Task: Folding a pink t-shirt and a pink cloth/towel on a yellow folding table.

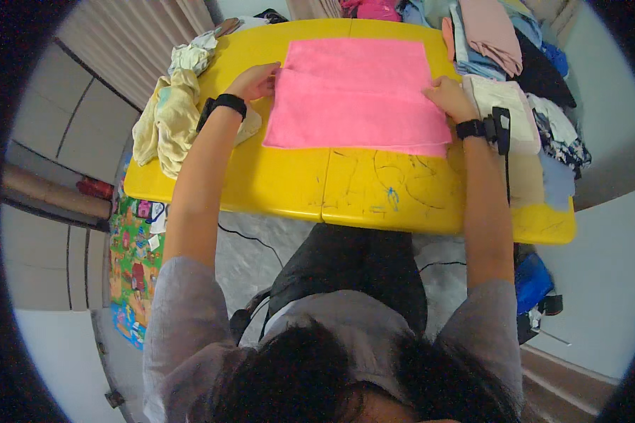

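A pink cloth (pixel 357 119), which looks like a towel, lies spread on the yellow table (pixel 275 180) before me. A shallow crease runs across it between my hands. At its left edge, my left hand (pixel 255 82) pinches the cloth between thumb and fingers. My right hand (pixel 451 99) grips the opposite edge at about the same height, its fingertips on the fabric. Both wrists wear black straps. Beneath my left wrist lies a pale cloth (pixel 250 127), partly hidden by the arm. A folded cream cloth (pixel 502 108) sits just right of my right hand.
Crumpled yellow cloths (pixel 174 116) lie along the table's left side. Folded clothes (pixel 489 37) are stacked at the back right, with a patterned garment (pixel 561 127) nearby. A seam divides the tabletop. A cable (pixel 254 240) runs across the floor below.
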Tool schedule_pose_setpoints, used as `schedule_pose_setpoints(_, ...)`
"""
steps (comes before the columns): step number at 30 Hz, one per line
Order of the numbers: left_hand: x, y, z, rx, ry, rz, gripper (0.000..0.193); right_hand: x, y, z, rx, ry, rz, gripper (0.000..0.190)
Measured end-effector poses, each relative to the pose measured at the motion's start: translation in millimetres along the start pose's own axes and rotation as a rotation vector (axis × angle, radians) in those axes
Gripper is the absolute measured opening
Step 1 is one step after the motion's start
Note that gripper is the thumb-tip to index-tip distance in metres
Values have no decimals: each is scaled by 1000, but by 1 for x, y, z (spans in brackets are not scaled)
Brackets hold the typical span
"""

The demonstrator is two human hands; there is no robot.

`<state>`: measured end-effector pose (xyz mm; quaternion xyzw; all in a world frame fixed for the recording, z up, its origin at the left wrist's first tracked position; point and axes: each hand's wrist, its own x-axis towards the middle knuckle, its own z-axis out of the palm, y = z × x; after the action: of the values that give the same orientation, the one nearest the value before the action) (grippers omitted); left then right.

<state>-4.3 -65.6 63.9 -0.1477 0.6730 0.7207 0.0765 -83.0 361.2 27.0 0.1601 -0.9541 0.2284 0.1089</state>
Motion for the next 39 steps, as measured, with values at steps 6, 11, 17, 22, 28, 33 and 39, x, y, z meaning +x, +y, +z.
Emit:
schedule_pose_setpoints(6, 36, 9, 1, 198, -10, 52, 24, 16, 2, 2, 207, 126, -27, 42)
schedule_pose_setpoints(11, 71, 12, -3, 249, -89, 161, 27, 64, 8, 8, 125, -86, 31, 43)
schedule_pose_setpoints(17, 77, 18, -8, 652, -32, 387, 25, 101, 9, 21, -201, -190, 164, 44)
schedule_pose_setpoints(22, 87, 11, -11, 645, 100, 239, 21, 110, 13, 19, -304, -248, 185, 46)
schedule_pose_setpoints(28, 102, 16, -9, 744, 131, 320, 32, 123, 44, 28, -199, -251, 182, 59)
schedule_pose_setpoints(33, 100, 14, 0, 766, 215, 284, 42, 126, 56, 46, 12, 114, 143, 33)
schedule_pose_setpoints(39, 112, 18, -6, 332, 4, 461, 34, 141, 66, 50, 345, 476, -119, 26)
